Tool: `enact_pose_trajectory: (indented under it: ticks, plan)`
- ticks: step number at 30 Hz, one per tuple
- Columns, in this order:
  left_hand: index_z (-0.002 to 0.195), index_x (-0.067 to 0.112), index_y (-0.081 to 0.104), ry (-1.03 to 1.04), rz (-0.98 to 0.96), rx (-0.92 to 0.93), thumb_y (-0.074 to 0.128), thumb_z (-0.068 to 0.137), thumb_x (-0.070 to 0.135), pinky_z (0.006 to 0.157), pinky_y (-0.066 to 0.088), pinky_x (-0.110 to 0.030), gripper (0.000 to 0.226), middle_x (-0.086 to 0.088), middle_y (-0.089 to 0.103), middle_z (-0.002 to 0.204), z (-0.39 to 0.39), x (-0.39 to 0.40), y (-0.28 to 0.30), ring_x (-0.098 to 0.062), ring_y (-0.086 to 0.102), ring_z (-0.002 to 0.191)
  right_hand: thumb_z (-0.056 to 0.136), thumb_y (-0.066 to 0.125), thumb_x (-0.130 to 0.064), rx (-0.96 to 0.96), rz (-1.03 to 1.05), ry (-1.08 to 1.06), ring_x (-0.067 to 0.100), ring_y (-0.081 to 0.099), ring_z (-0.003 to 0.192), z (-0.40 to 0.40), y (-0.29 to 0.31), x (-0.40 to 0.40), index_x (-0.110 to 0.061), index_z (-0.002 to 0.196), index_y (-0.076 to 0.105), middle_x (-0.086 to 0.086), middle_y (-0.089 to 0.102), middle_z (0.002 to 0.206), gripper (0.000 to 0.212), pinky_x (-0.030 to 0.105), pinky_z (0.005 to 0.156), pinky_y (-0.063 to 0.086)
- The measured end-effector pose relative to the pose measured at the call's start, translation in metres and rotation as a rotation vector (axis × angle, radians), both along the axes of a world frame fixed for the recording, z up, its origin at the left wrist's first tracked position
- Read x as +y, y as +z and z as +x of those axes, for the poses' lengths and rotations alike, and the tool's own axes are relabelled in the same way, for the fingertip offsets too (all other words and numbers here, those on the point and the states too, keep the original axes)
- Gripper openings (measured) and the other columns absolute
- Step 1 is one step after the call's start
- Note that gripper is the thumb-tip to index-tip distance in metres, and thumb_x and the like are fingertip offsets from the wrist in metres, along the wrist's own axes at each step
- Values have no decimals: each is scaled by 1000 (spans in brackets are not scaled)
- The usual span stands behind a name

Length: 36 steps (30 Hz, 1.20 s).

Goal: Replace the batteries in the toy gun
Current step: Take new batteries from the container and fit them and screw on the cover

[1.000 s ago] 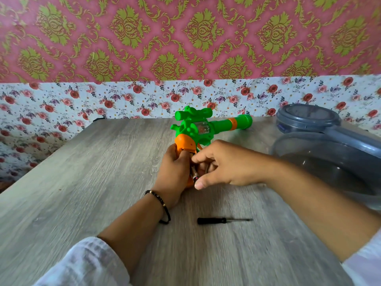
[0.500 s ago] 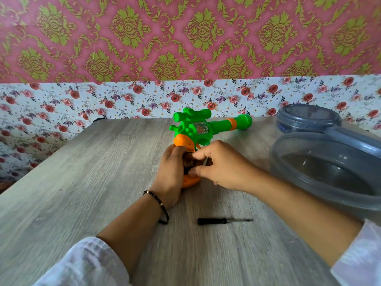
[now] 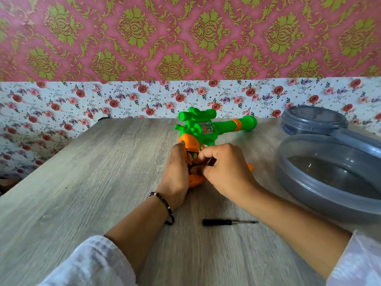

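1. The right hand (image 3: 224, 168) pinches at the gun's (image 3: 203, 131) open orange grip on the table (image 3: 92, 182); a battery, I'd guess, though it's hidden.
2. The left hand (image 3: 178, 172) clasps the grip; best keep it braced and press gently.

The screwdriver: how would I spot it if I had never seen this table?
Start at the grey wooden table and find the person's two forearms reaching toward the green and orange toy gun. The screwdriver lies flat between those forearms, untouched. It is the only small, thin thing there: black handle, slim metal shaft pointing right.
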State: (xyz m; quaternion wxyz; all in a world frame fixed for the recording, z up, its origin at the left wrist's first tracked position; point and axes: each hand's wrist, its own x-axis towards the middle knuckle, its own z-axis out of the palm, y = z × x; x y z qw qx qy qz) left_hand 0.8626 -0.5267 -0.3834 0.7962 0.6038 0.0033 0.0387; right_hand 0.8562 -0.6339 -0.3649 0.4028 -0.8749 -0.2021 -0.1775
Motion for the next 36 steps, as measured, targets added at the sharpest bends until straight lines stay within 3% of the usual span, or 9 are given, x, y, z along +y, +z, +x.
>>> enact_pose_trajectory:
  ticks: [7,12,18,21,23,27,30,32,36]
  plan:
    - [66,14,59,-16,-23,9,22,98,35,42,40,-15,54,2,63,52,-3,-2,3,-7,55,42,70,76,-7,1,34,48,14,54,55,1,-3,1,-15,75,76,1,64,60,10,27,56,44]
    - [75,18,63,-3,-1,26,23,96,41,60,46,-27,50,-1,67,64,-2,-4,1,-17,60,64,70,60,10,-100,-41,121,20,57,70,11,-10,-4,-8,75,73,-6,56,68,23,27,62,44]
    - [75,12,60,-29,-153,28,22,98,38,55,48,-24,51,-7,63,62,0,0,5,-18,60,58,78,49,13,-61,-148,232,12,53,73,12,5,-12,-3,84,73,-4,56,84,30,3,65,36]
    - [95,8,58,-1,-186,70,25,99,42,58,51,-26,47,-10,61,74,1,-1,5,-20,58,63,84,43,17,52,11,190,15,57,59,15,33,-31,-12,88,72,-3,64,84,41,29,60,54]
    - [100,9,56,18,-180,94,24,99,46,58,52,-28,49,-11,59,77,2,1,4,-21,58,66,86,40,18,112,78,134,13,56,56,19,47,-47,-17,88,68,1,65,82,45,32,56,54]
    - [109,10,54,8,-151,89,24,98,54,64,53,-32,55,-11,60,81,2,3,3,-22,59,70,83,47,14,253,-349,56,10,57,79,24,46,-63,-9,111,65,9,66,108,40,15,65,50]
    - [125,9,51,13,-116,74,23,97,56,64,55,-31,62,-10,62,83,5,4,0,-21,61,71,83,54,1,348,-815,47,22,57,95,26,35,-63,-19,115,60,9,59,115,39,32,77,51]
    - [134,8,46,29,-91,58,23,96,57,62,56,-30,65,-11,63,85,7,4,-3,-21,63,71,83,61,-10,402,-906,33,25,55,89,22,35,-59,-17,100,55,9,58,97,19,31,68,45]
    - [138,11,44,50,-67,48,24,95,59,67,55,-33,67,-11,65,86,11,6,-7,-21,65,72,76,72,-40,387,-859,-64,24,55,96,22,38,-61,-10,117,56,8,59,108,53,29,77,45]
